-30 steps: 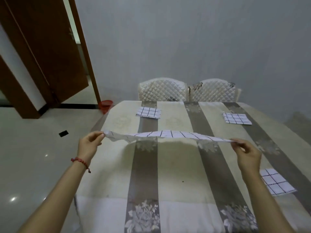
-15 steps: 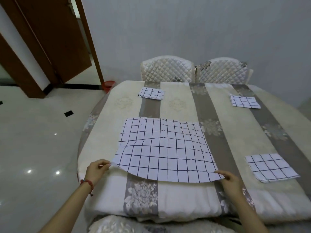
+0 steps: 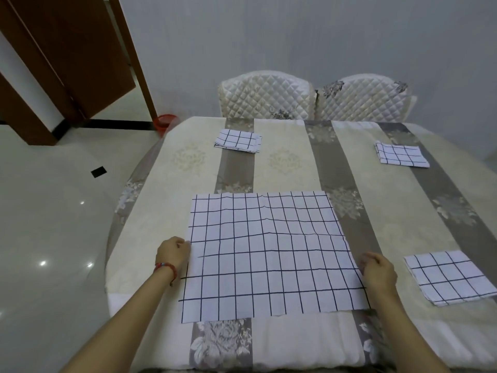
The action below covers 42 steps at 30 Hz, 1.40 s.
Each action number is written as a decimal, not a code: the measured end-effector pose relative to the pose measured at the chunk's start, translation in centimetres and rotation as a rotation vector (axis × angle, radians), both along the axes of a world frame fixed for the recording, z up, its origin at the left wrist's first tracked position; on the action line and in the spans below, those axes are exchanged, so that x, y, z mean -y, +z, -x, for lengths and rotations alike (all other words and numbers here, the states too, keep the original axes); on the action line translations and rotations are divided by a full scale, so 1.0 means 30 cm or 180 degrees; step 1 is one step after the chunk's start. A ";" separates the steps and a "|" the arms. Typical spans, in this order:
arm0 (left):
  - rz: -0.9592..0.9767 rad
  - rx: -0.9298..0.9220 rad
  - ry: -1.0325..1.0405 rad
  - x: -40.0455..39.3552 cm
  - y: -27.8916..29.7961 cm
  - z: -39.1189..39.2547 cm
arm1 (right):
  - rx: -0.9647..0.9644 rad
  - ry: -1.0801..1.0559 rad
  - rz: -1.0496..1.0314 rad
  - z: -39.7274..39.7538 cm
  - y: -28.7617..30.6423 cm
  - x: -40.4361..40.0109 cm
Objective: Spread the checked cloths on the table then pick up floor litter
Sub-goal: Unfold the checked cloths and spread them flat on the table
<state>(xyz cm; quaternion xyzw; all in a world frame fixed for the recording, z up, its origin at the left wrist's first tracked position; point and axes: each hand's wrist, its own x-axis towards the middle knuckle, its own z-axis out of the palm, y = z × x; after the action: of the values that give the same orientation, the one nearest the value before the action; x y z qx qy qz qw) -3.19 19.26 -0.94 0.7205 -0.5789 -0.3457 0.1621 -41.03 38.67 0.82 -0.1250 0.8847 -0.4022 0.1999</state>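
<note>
A large white checked cloth (image 3: 269, 251) lies spread flat on the near part of the table (image 3: 376, 211), which has a striped cover. My left hand (image 3: 173, 253), with a red bracelet at the wrist, has curled fingers and pinches the cloth's left edge halfway along. At the right edge my right hand (image 3: 377, 267) grips the cloth the same way. Three folded checked cloths lie on the table: one at the far left (image 3: 238, 140), one at the far right (image 3: 400, 156), one at the near right (image 3: 451, 277).
Two quilted white chairs (image 3: 269, 95) stand against the wall behind the table. On the glossy floor to the left lies a small black square (image 3: 98, 171). A red bin (image 3: 164, 121) sits by the brown door frame (image 3: 131, 57).
The cloth came down from the air and now lies flat on the table. Both hands slid from its near corners to the middle of its side edges.
</note>
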 end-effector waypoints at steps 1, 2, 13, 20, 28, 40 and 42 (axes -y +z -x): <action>-0.0098 0.0150 0.0001 -0.005 0.004 0.025 | -0.0033 0.0068 -0.0138 -0.002 0.005 0.004; -0.0169 0.0294 0.0029 -0.012 0.006 0.048 | -0.0072 0.0175 -0.0282 -0.003 0.005 0.008; -0.0466 -0.0146 0.0800 -0.023 -0.013 0.161 | -0.0143 0.0473 -0.1043 -0.068 -0.057 0.073; 0.0051 -0.0561 0.1033 -0.002 -0.023 0.053 | -0.0040 0.0361 -0.0829 -0.103 -0.079 0.039; 0.0204 -0.0459 0.0772 -0.018 -0.032 -0.037 | -0.0123 0.0452 -0.1016 -0.164 -0.087 -0.011; 0.0147 -0.0606 0.0824 -0.004 -0.065 -0.053 | -0.0472 0.0298 -0.1189 -0.153 -0.105 -0.039; 0.0126 -0.0423 0.0818 -0.007 -0.061 -0.052 | -0.0880 0.0373 -0.1403 -0.169 -0.107 -0.035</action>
<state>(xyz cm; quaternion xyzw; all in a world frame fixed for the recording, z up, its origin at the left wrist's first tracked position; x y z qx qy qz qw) -1.63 19.47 -2.78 0.7609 -0.4766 -0.3576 0.2571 -35.97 39.72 -2.40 -0.1832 0.9611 -0.1667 0.1225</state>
